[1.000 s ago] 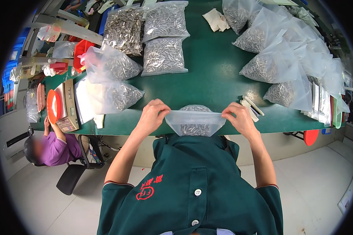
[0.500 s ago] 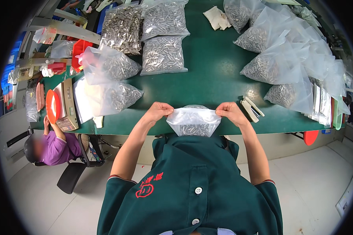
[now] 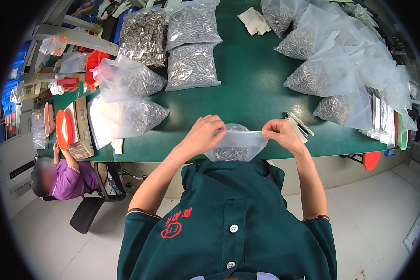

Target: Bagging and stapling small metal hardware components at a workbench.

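While the forearms (image 3: 159, 177) slant inward, left hand (image 3: 202, 135) and right hand (image 3: 283, 132) pinch the bag (image 3: 240, 141), each grip closed.

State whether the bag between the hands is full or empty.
Not empty: metal pieces show through the bag. Exactly how full, I cannot tell.

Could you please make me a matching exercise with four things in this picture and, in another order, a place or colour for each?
Things
1. Nearest bag of metal parts
2. Stapler
3. Round dish
4. Pale cloth

Places and colours
A. Just beyond and to the right of the wearer's right hand
B. Toward the far side of the green table
C. Held between the wearer's right hand and left hand
D. Orange-red

Pairs: 1-C; 2-A; 3-D; 4-B.
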The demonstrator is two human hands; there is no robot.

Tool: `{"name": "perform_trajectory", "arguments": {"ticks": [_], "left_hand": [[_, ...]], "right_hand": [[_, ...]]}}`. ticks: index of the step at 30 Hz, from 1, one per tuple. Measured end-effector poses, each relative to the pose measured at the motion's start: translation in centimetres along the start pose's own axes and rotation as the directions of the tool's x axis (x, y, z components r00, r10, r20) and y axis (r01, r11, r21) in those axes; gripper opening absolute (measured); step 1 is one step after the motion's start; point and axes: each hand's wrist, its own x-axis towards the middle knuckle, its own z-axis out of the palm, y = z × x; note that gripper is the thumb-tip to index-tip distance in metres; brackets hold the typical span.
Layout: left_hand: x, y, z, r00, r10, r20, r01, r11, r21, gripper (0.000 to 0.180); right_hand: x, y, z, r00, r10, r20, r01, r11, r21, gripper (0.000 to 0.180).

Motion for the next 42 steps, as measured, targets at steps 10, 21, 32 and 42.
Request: {"name": "perform_trajectory", "arguments": {"ticks": [10,21,32,42], "left_hand": [[-0.8,-0.1,2.8,0.999,-0.011,-0.037,0.016,0.987,0.157,0.013],[-0.4,0.0,1.2,0.930,0.085,0.358,-0.166,0.966,0.200,0.027],[0.6,-0.6,0.6,0.882,0.085,0.463,-0.083,0.996,-0.024,0.031],[-0.4,-1.2,-0.8,0.894,0.035,0.447,0.035,0.988,-0.149,0.023]], "right_hand": [[0.2,-0.6,-0.8,0.973,0.163,0.161,-0.152,0.985,-0.078,0.010],[-0.4,-0.2,-0.8,0.902,0.288,0.323,-0.374,0.894,0.248,0.020],[-3.2,-3.0,0.8,0.974,-0.157,0.161,0.220,0.812,-0.540,0.016],[-2.8,-1.8,0.7,0.885,-0.386,0.261,0.443,0.519,-0.732,0.008]]}}
